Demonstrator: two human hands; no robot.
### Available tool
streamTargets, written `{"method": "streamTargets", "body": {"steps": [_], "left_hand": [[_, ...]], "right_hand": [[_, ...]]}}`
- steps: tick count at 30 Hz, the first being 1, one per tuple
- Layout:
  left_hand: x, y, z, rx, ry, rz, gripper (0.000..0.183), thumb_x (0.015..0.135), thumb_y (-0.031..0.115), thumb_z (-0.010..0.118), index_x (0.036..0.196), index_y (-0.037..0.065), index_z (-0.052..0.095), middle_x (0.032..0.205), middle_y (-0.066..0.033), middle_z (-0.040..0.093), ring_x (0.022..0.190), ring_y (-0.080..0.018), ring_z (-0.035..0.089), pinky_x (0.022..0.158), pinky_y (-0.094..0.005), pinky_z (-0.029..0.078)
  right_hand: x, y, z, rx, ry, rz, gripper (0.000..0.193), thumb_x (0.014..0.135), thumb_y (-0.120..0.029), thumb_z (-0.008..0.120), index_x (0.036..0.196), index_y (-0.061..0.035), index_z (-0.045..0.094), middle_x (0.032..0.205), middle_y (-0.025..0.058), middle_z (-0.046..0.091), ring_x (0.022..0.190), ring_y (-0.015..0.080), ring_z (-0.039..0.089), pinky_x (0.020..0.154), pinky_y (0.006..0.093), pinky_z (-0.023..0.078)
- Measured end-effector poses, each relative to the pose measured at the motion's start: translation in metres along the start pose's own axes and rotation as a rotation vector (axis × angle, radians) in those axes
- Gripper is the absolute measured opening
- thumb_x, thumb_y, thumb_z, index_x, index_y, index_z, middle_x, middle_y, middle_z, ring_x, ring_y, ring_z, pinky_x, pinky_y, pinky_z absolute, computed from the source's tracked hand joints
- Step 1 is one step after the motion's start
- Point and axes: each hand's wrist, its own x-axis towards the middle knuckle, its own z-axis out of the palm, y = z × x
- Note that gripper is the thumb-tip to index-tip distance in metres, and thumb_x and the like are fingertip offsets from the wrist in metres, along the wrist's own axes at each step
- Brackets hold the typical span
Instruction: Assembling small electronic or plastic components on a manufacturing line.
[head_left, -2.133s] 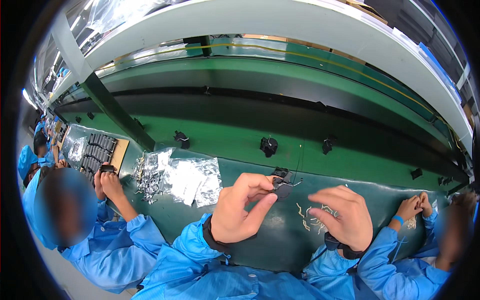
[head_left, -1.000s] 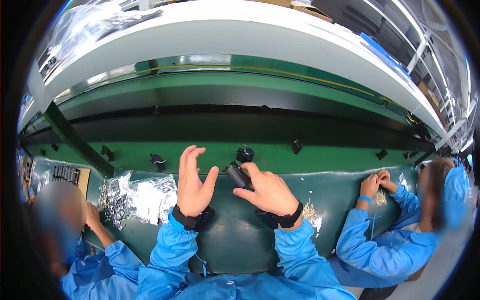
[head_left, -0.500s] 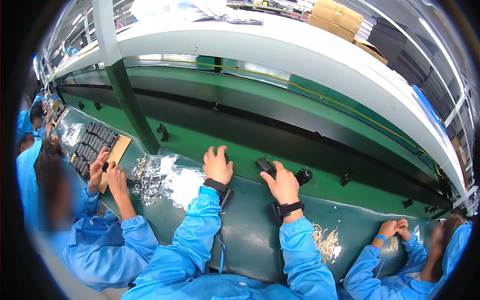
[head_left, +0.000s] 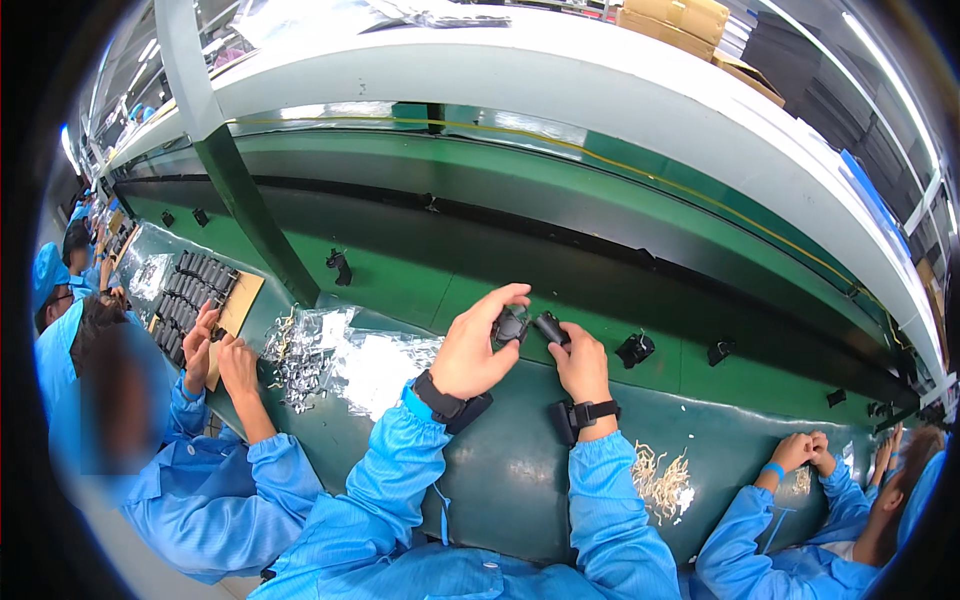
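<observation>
Over the near edge of the green belt my two hands are close together. My left hand (head_left: 470, 345) has its thumb and fingers curled round a rounded black housing (head_left: 511, 325). My right hand (head_left: 584, 368) grips a short black cylinder (head_left: 549, 327) between thumb and fingers, just right of the housing. A narrow gap seems to lie between the two pieces. Further right on the belt, nearest my right hand, sits another black part (head_left: 635, 350) with a pale bit on top.
Clear bags with small metal pieces (head_left: 300, 365) lie left on the green table (head_left: 500, 480). A pile of beige wires (head_left: 660, 482) lies right. Co-workers' hands (head_left: 238, 370) work on both sides, beside rows of black cylinders (head_left: 190, 290) at left. A post (head_left: 245, 210) and shelf (head_left: 560, 95) stand beyond.
My left hand has moved right and now holds the black housing up beside the cylinder. My right hand has shifted slightly right with its cylinder. Black parts on the belt appear further right.
</observation>
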Motion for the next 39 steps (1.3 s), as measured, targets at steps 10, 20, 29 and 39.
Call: {"method": "streamTargets", "body": {"steps": [10, 20, 29, 39], "left_hand": [[-0.017, 0.061, -0.009, 0.067, -0.091, 0.234, 0.082, 0.074, -0.011, 0.061, 0.152, 0.005, 0.040, 0.144, -0.0181, 0.049, 0.119, -0.0266, 0.061, 0.090, -0.0326, 0.052], [-0.027, 0.074, -0.003, -0.241, -0.072, 0.257, 0.082, 0.084, -0.015, 0.066, 0.155, 0.005, 0.030, 0.154, -0.0226, 0.032, 0.126, -0.0300, 0.058, 0.100, -0.0392, 0.055], [-0.030, 0.066, 0.008, -0.494, -0.016, 0.332, 0.066, 0.084, -0.020, 0.066, 0.140, 0.005, 0.042, 0.140, -0.0235, 0.042, 0.115, -0.0292, 0.065, 0.093, -0.0378, 0.060], [-0.036, 0.058, 0.025, -0.272, 0.211, 0.459, 0.070, 0.079, -0.023, 0.068, 0.136, 0.007, 0.041, 0.131, -0.0213, 0.045, 0.103, -0.0278, 0.072, 0.088, -0.0357, 0.064]], "right_hand": [[-0.012, -0.054, -0.067, 0.829, 0.048, -0.078, 0.025, 0.097, -0.011, 0.068, 0.121, -0.0017, 0.070, 0.101, 0.0079, 0.074, 0.088, 0.0122, 0.067, 0.073, 0.0286, 0.054], [-0.039, -0.071, -0.110, 1.071, -0.254, -0.249, 0.031, 0.094, -0.004, 0.072, 0.123, 0.0033, 0.065, 0.112, 0.0125, 0.071, 0.100, 0.0147, 0.067, 0.091, 0.0303, 0.054], [-0.041, -0.088, -0.117, 0.950, -0.087, -0.257, 0.023, 0.093, -0.002, 0.070, 0.116, 0.0023, 0.068, 0.103, 0.0077, 0.070, 0.090, 0.0145, 0.066, 0.083, 0.0292, 0.055], [-0.076, -0.125, -0.143, 0.689, -0.131, -0.320, 0.017, 0.084, -0.007, 0.081, 0.096, 0.0017, 0.072, 0.089, 0.0085, 0.070, 0.073, 0.0131, 0.065, 0.061, 0.0256, 0.050]]}}
